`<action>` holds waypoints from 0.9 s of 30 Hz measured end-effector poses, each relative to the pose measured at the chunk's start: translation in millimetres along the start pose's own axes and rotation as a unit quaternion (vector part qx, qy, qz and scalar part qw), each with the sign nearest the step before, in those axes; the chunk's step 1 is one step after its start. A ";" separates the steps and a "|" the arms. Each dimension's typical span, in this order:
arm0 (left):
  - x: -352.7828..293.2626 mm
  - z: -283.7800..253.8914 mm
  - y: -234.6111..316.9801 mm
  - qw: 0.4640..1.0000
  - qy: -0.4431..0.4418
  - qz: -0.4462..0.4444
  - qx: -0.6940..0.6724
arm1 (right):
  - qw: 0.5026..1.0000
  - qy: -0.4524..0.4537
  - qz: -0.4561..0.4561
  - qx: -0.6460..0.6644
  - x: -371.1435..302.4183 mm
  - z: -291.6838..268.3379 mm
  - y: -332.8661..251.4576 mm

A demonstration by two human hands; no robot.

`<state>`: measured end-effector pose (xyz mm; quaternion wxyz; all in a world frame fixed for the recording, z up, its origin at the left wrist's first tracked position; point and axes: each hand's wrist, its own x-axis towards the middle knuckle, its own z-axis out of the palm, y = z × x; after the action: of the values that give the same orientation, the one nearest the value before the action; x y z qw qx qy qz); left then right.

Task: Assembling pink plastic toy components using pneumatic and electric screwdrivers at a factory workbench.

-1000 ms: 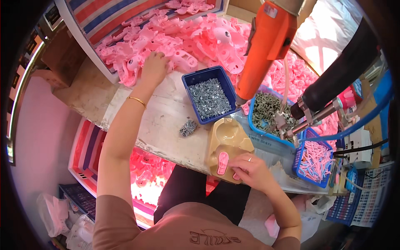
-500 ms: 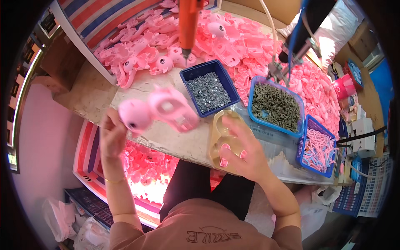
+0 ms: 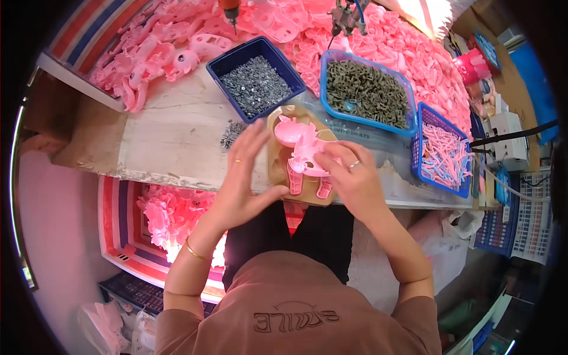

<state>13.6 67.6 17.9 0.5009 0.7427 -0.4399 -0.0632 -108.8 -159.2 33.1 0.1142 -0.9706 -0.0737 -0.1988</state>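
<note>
A pink plastic toy shell [image 3: 304,148], its hollow inside facing up, rests in a tan moulded fixture [image 3: 278,171] at the table's front edge. Two small pink leg pieces [image 3: 295,182] lie at its lower end. My right hand [image 3: 352,177] has thumb and fingers closed on the shell's right side. On the other side, my left hand [image 3: 244,180] holds nothing; its fingers are spread, the thumb close to the left leg piece. A small heap of screws [image 3: 232,134] lies beyond the left fingers.
Behind the fixture stand a dark blue bin [image 3: 213,70] of small screws and a blue-rimmed tub [image 3: 324,83] of dark greenish small parts. A blue basket [image 3: 416,160] holds pink and blue sticks. Pink shells [image 3: 177,59] pile up at the back. An orange screwdriver [image 3: 229,7] hangs above.
The pink shell has gone from my left hand into the fixture, hollow side up. My left hand has moved right and let go; my right hand has closed on the shell. The view has shifted.
</note>
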 end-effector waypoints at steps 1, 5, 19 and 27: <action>1.2 6.8 2.0 0.996 -0.023 0.032 0.084 | 1.000 -0.002 0.004 0.000 -3.1 -1.2 -2.7; 1.1 25.4 4.7 0.993 -0.049 0.038 0.105 | 0.985 -0.058 0.044 0.155 -10.4 -15.1 -7.0; 24.3 49.7 8.7 0.974 -0.090 0.067 0.196 | 0.983 -0.027 0.114 0.141 -20.1 -9.8 8.0; 26.1 58.9 11.3 0.964 -0.094 0.067 0.241 | 0.993 -0.046 0.086 0.066 -21.6 -9.0 13.9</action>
<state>-8.7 7.0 7.1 0.2664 0.8013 -0.5356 0.0091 -129.2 -177.0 29.8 0.1915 -0.9718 -0.0083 -0.1375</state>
